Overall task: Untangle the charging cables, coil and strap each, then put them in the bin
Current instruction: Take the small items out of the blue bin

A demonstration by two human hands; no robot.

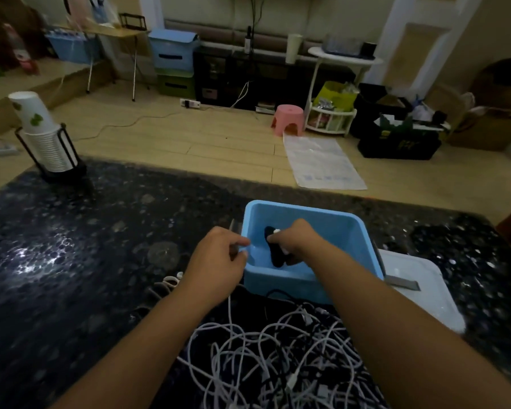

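Note:
A light blue bin (348, 228) stands on the dark speckled table just beyond my hands. My right hand (294, 236) reaches inside it and grips a dark coiled cable bundle (275, 255) with a white end showing at the top. My left hand (219, 258) hovers at the bin's left rim with its fingers curled; whether they pinch anything I cannot tell. A tangled heap of white and black charging cables (281, 355) lies on the table between my forearms, close to the front edge.
A white lid or tray (419, 293) lies right of the bin. A cup holder with stacked paper cups (46, 140) stands at the table's far left corner. Beyond the table are a wooden floor, a pink stool (288, 118) and storage boxes.

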